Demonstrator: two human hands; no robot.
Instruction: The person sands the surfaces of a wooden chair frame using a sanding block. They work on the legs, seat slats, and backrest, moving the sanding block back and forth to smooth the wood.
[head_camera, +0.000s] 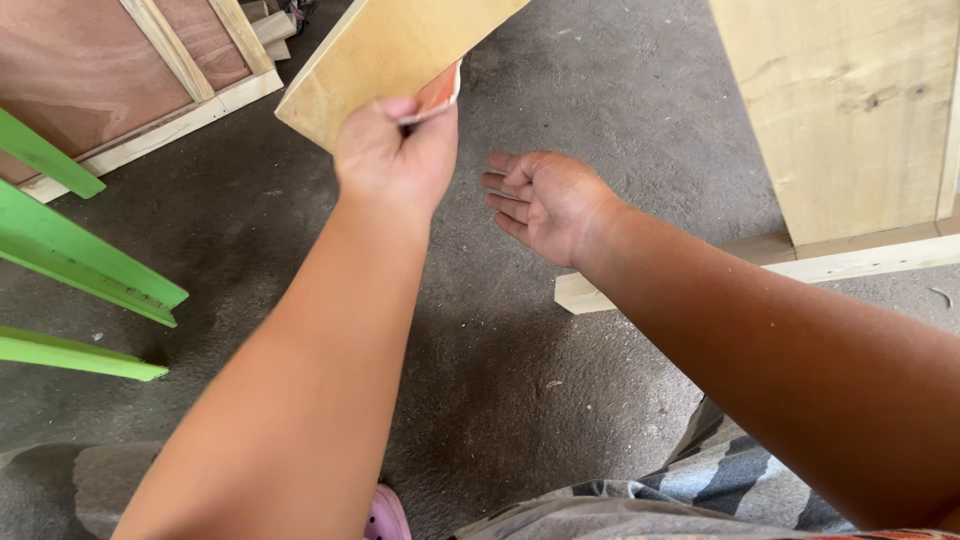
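My left hand (395, 155) grips the near corner of a pale plywood board (385, 50), holding it up over the floor together with a small piece of reddish sandpaper (440, 92) pinched against it. My right hand (545, 205) is just to the right, palm up with fingers loosely curled. A few thin nails (505, 195) lie across its fingers.
Grey concrete floor (520, 380) below. Green painted wooden pieces (80, 260) at the left. A reddish plywood panel with a pale frame (120, 70) lies top left. A pale wooden cabinet panel (850, 110) and base rail (800, 268) stand at the right. A pink shoe (385, 515) shows at the bottom.
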